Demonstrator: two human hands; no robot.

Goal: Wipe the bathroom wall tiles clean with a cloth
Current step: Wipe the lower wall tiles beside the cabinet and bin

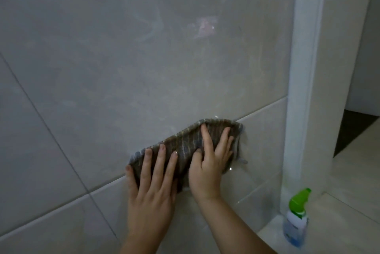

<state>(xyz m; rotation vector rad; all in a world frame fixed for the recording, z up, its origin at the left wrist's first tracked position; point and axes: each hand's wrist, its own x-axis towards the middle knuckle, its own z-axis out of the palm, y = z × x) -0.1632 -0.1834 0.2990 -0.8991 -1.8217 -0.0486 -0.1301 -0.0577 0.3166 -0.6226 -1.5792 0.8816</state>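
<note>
A dark striped cloth (185,144) lies flat against the glossy grey wall tiles (123,58), across a grout line low on the wall. My left hand (152,183) presses the cloth's lower left part with straight, spread fingers. My right hand (209,163) lies over the cloth's right part with its fingers stretched up along it. Faint wipe streaks show on the large tile above the cloth.
A spray bottle (296,218) with a green trigger top stands on the pale floor (349,192) at the lower right. A white corner trim (302,68) runs down the wall's right edge, with a dark doorway gap beyond it.
</note>
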